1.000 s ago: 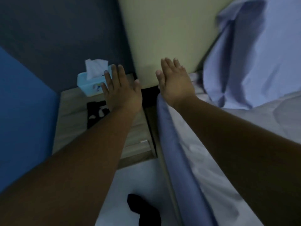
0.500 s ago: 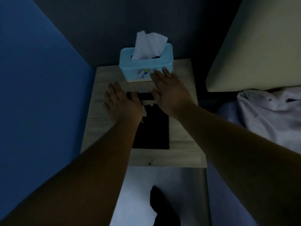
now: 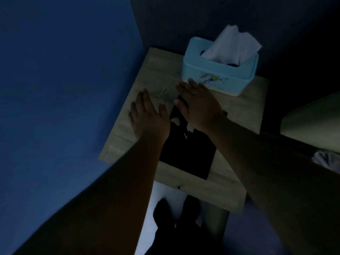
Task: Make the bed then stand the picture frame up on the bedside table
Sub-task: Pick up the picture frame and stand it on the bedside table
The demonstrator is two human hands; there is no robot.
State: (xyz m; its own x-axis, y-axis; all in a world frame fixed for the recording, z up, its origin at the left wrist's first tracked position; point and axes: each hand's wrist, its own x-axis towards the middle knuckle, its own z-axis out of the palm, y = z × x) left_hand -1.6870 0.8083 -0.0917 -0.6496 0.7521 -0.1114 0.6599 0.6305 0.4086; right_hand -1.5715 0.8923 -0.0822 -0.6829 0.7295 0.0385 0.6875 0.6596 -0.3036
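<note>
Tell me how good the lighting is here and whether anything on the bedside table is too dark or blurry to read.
Head view: dim, bluish light. Head view: the picture frame lies flat on the bedside table as a nearly featureless black patch. Head view: the tissue box is brightest and sharpest. Head view: the left hand and right hand look dark with slightly soft edges.

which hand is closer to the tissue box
Right. The right hand lies over the picture frame, fingertips just short of the tissue box; the left hand is further left over the bedside table.
</note>
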